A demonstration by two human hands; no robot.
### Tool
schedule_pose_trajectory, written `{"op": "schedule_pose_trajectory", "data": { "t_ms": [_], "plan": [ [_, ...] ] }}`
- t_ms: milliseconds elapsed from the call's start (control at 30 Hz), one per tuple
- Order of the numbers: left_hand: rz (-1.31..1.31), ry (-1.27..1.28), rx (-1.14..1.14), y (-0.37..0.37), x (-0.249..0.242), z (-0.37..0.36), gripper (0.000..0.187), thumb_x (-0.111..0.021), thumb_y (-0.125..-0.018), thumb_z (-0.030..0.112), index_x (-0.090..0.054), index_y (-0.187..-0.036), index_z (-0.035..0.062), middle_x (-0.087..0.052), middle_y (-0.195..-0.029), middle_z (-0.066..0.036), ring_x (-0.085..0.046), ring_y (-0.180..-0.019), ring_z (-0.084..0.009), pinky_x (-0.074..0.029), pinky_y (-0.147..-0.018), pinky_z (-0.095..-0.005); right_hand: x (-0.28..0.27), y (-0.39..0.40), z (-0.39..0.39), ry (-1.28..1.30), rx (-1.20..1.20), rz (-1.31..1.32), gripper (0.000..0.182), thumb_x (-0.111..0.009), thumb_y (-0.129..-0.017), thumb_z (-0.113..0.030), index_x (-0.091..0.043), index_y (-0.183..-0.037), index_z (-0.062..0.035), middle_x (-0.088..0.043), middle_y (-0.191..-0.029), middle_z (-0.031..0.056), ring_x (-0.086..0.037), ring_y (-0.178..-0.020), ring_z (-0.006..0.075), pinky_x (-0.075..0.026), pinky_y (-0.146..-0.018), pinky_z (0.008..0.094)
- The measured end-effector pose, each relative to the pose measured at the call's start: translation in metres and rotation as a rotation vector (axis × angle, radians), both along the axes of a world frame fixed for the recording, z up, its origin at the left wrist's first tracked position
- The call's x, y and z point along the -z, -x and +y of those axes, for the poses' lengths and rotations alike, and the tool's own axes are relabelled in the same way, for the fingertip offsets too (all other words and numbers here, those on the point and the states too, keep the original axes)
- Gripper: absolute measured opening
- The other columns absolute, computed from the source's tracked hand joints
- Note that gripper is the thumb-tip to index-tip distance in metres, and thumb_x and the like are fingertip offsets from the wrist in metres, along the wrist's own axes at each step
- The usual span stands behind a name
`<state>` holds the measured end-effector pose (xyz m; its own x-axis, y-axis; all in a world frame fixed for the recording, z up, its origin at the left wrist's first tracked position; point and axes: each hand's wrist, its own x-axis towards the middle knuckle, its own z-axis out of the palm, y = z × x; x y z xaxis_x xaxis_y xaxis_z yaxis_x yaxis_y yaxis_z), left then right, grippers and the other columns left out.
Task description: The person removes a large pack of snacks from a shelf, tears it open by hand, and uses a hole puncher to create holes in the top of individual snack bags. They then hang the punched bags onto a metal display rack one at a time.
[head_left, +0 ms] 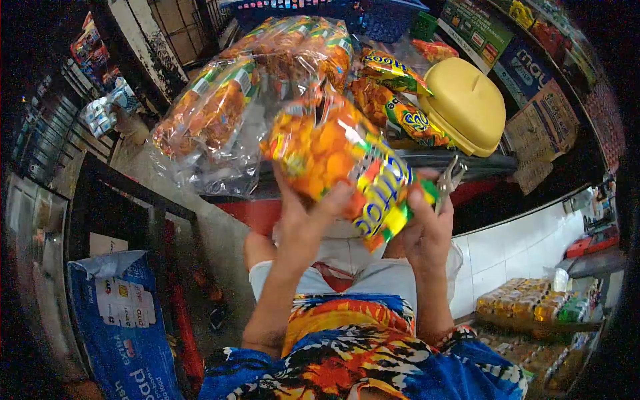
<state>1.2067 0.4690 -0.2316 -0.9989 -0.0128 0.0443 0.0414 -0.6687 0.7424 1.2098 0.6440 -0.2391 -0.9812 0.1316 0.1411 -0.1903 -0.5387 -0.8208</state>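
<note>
An orange and yellow snack bag (327, 160), slightly blurred, is held up in front of me over my lap. My left hand (303, 207) grips its lower left side, thumb across the front. At the bag's right end, my right hand (430, 230) is closed around a shiny plier-like metal tool (455, 175), its thumb beside the green edge of the bag. Behind the held bag, clear plastic packs of similar snack bags (223, 107) lie on the table. Loose snack bags (407, 113) rest to their right.
A yellow lidded container (465, 107) stands at the right of the table, with a blue basket (383, 20) at the back. Down on the left is a blue printed sack (123, 333). Packs of bottles or jars (527, 300) are stacked on a shelf at lower right.
</note>
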Motion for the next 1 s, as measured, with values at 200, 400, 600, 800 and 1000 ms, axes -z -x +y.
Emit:
{"op": "schedule_pose_trajectory", "data": {
  "t_ms": [200, 400, 600, 800, 1000],
  "plan": [
    [0.205, 0.486, -0.244, -0.022, 0.000, 0.019, 0.099, -0.064, -0.083, 0.001, 0.009, -0.149, 0.0141, -0.027, -0.146, -0.019, -0.052, -0.114, -0.0227, -0.042, -0.099, -0.0358, 0.005, 0.014, -0.029, 0.137, 0.109, -0.051, 0.029, -0.063, -0.086, -0.003, -0.049, -0.110, -0.0015, -0.061, -0.102, 0.0103, -0.062, -0.093, 0.0192, -0.052, -0.082, 0.0337],
    [0.298, 0.790, 0.025, -0.021, -0.008, -0.005, 0.033, -0.062, -0.088, 0.011, -0.061, -0.121, 0.0043, -0.044, -0.133, -0.016, -0.057, -0.106, -0.0192, -0.046, -0.089, -0.0287, -0.004, -0.011, -0.027, 0.208, 0.168, -0.062, 0.034, -0.060, -0.087, -0.008, -0.044, -0.116, -0.0026, -0.060, -0.106, 0.0138, -0.063, -0.093, 0.0233, -0.055, -0.078, 0.0362],
    [0.382, 0.690, -0.135, -0.004, 0.007, 0.009, 0.052, -0.064, -0.079, -0.001, -0.054, -0.129, 0.0047, -0.040, -0.127, -0.013, -0.046, -0.119, -0.0220, -0.037, -0.100, -0.0289, 0.001, -0.024, -0.004, 0.026, 0.000, -0.084, 0.035, -0.056, -0.089, -0.016, -0.044, -0.119, -0.0012, -0.060, -0.103, 0.0134, -0.062, -0.088, 0.0233, -0.052, -0.077, 0.0393],
    [0.344, 0.666, -0.163, -0.005, 0.010, 0.015, 0.059, -0.062, -0.075, -0.008, -0.053, -0.131, 0.0061, -0.034, -0.133, -0.015, -0.043, -0.124, -0.0238, -0.037, -0.101, -0.0306, 0.029, -0.050, 0.005, 0.350, -0.126, -0.533, 0.032, -0.053, -0.093, -0.018, -0.044, -0.121, -0.0072, -0.060, -0.096, 0.0137, -0.060, -0.084, 0.0245, -0.050, -0.076, 0.0426],
    [0.331, 0.665, -0.153, -0.008, 0.007, 0.019, 0.061, -0.063, -0.075, -0.009, -0.048, -0.133, 0.0029, -0.032, -0.136, -0.014, -0.041, -0.127, -0.0236, -0.035, -0.105, -0.0321, 0.034, -0.069, 0.009, -0.992, -0.124, -0.216, 0.018, -0.061, -0.088, -0.015, -0.059, -0.098, 0.0004, -0.060, -0.067, 0.0140, -0.058, -0.057, 0.0252, -0.046, -0.057, 0.0349]
  ]
}}
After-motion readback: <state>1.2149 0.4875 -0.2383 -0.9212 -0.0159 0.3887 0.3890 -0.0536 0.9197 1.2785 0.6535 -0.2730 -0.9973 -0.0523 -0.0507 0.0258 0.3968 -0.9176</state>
